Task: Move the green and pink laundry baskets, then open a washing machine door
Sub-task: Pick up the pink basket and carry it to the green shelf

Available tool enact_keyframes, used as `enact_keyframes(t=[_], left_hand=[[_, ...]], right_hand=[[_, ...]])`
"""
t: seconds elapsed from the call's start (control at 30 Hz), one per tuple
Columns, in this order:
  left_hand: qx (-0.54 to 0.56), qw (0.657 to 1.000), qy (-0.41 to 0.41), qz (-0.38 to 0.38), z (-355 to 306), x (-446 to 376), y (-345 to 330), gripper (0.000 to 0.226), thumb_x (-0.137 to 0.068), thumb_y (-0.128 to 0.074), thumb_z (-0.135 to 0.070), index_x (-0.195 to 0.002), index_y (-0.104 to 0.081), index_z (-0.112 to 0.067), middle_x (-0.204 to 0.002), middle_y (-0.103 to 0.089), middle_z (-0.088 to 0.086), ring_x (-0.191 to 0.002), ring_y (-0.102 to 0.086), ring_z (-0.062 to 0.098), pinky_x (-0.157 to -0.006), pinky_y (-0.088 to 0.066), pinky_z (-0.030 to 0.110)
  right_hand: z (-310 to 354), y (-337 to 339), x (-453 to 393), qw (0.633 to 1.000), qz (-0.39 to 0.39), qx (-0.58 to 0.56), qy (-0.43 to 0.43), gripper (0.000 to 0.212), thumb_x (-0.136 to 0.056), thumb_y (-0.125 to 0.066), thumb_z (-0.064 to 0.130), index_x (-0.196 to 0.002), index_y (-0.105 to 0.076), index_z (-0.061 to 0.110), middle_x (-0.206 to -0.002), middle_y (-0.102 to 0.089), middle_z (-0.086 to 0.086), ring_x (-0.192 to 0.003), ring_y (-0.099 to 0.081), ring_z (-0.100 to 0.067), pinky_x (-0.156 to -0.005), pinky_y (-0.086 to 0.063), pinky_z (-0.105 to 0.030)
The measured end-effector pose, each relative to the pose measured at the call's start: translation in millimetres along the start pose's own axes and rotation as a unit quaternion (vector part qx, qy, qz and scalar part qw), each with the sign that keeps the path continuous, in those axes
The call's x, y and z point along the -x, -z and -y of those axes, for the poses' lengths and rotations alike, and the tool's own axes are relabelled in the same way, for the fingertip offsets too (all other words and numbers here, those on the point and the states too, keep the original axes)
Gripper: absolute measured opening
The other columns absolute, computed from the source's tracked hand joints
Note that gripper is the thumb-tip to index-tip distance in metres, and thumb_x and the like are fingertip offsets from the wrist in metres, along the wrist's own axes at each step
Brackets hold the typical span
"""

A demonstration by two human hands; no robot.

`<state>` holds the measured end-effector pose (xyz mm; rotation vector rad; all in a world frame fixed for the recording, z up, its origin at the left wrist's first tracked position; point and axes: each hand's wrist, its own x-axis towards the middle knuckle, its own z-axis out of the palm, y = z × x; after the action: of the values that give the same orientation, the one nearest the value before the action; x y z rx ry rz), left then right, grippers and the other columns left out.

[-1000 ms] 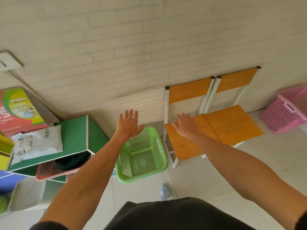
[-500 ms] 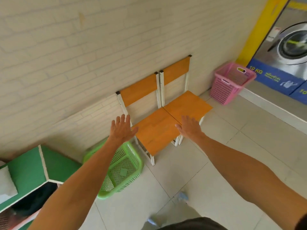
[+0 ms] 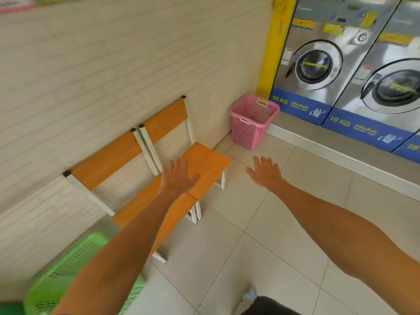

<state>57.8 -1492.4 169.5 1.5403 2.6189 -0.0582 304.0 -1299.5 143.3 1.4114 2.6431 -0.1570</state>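
Note:
The pink laundry basket (image 3: 252,122) stands upright and empty on the floor in the corner, between the brick wall and the washing machines. At the bottom left the green laundry basket (image 3: 61,273) sits on the floor, partly hidden by my left forearm. Two steel washing machines line the right side; the nearer-to-corner round door (image 3: 314,64) is shut, and so is the second door (image 3: 396,87). My left hand (image 3: 178,176) is stretched out, fingers apart, over an orange chair seat. My right hand (image 3: 264,171) is open over the floor, short of the pink basket.
Two orange chairs (image 3: 159,160) with white frames stand side by side against the cream brick wall. A raised white step (image 3: 341,155) runs under the machines. A yellow pillar (image 3: 272,46) edges the first machine. Pale floor tiles (image 3: 261,235) spread ahead.
The view has swung right from the green basket towards the pink basket and the washing machines. Both hands stay open and empty, now farther right; the green basket has slid to the lower left corner.

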Motion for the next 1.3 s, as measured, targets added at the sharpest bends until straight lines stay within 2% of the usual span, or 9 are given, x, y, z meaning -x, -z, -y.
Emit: enact_keyframes(t=[0.1, 0.27, 0.43, 0.57, 0.77, 0.9, 1.03, 1.3], left_hand=[[0.002, 1.000, -0.009, 0.007, -65.7, -42.6, -1.1, 0.082, -0.093, -0.028, -0.073, -0.147, -0.035, -0.012, -0.145, -0.047, 0.013, -0.130, -0.045, 0.035, -0.104, -0.040, 0.050], [-0.014, 0.999, -0.041, 0.014, -150.0, -93.2, -6.9, 0.082, -0.096, -0.029, -0.069, -0.154, -0.025, -0.012, -0.157, -0.033, 0.015, -0.142, -0.035, 0.036, -0.113, -0.032, 0.051], [0.007, 0.999, -0.043, 0.020, -188.2, -162.9, -13.1, 0.084, -0.094, -0.031, -0.071, -0.154, -0.026, -0.011, -0.154, -0.037, 0.015, -0.139, -0.038, 0.035, -0.109, -0.039, 0.050], [0.014, 0.998, -0.057, 0.027, -219.3, -226.6, -16.5, 0.095, -0.087, -0.033, -0.080, -0.153, -0.028, -0.013, -0.154, -0.037, 0.013, -0.140, -0.036, 0.034, -0.111, -0.035, 0.049], [0.013, 0.994, -0.095, 0.056, -275.1, -331.2, -36.8, 0.107, -0.072, -0.014, -0.089, -0.150, -0.032, -0.018, -0.156, -0.036, 0.012, -0.141, -0.034, 0.034, -0.113, -0.032, 0.050], [0.025, 0.990, -0.116, 0.083, -316.4, -411.1, -34.3, 0.101, -0.079, -0.024, -0.086, -0.155, -0.026, -0.019, -0.161, -0.027, 0.012, -0.149, -0.022, 0.036, -0.120, -0.021, 0.052], [0.034, 0.986, -0.132, 0.094, -354.1, -483.3, -21.2, 0.096, -0.085, -0.033, -0.081, -0.155, -0.027, -0.017, -0.163, -0.024, 0.012, -0.149, -0.021, 0.033, -0.120, -0.019, 0.051], [0.068, 0.988, -0.117, 0.080, -412.4, -613.6, -22.3, 0.088, -0.083, -0.035, -0.078, -0.148, -0.041, -0.019, -0.152, -0.045, 0.008, -0.142, -0.037, 0.029, -0.116, -0.030, 0.050]], right_hand=[[-65.0, 9.3, -30.1, 1.000, 0.002, 0.005, -0.023, 0.066, -0.099, -0.029, 0.058, -0.145, -0.035, 0.011, -0.144, -0.045, -0.018, -0.131, -0.041, -0.038, -0.103, -0.038, -0.051], [-154.2, 14.5, -69.0, 0.999, 0.015, 0.004, -0.043, 0.069, -0.099, -0.028, 0.059, -0.149, -0.030, 0.012, -0.148, -0.041, -0.018, -0.136, -0.038, -0.038, -0.107, -0.036, -0.053], [-217.8, 15.6, -118.4, 0.998, 0.035, 0.000, -0.047, 0.069, -0.099, -0.027, 0.060, -0.150, -0.030, 0.013, -0.149, -0.040, -0.017, -0.136, -0.036, -0.039, -0.107, -0.036, -0.053], [-255.9, 24.5, -177.5, 0.998, 0.044, -0.017, -0.045, 0.070, -0.099, -0.026, 0.061, -0.151, -0.028, 0.014, -0.151, -0.039, -0.016, -0.137, -0.036, -0.037, -0.107, -0.036, -0.053], [-309.6, 25.6, -272.8, 0.995, 0.075, -0.052, -0.043, 0.074, -0.098, -0.025, 0.064, -0.154, -0.025, 0.015, -0.156, -0.033, -0.012, -0.140, -0.035, -0.035, -0.109, -0.035, -0.051], [-359.4, 29.3, -331.9, 0.993, 0.100, -0.018, -0.053, 0.077, -0.097, -0.023, 0.067, -0.155, -0.024, 0.017, -0.159, -0.029, -0.011, -0.143, -0.030, -0.033, -0.113, -0.033, -0.050], [-401.3, 37.1, -389.5, 0.991, 0.116, -0.028, -0.061, 0.079, -0.095, -0.024, 0.069, -0.156, -0.024, 0.019, -0.161, -0.027, -0.009, -0.146, -0.029, -0.032, -0.113, -0.031, -0.051], [-475.6, 51.8, -537.9, 0.990, 0.131, -0.025, -0.044, 0.077, -0.096, -0.027, 0.067, -0.156, -0.023, 0.018, -0.162, -0.024, -0.011, -0.146, -0.028, -0.032, -0.114, -0.029, -0.051]])
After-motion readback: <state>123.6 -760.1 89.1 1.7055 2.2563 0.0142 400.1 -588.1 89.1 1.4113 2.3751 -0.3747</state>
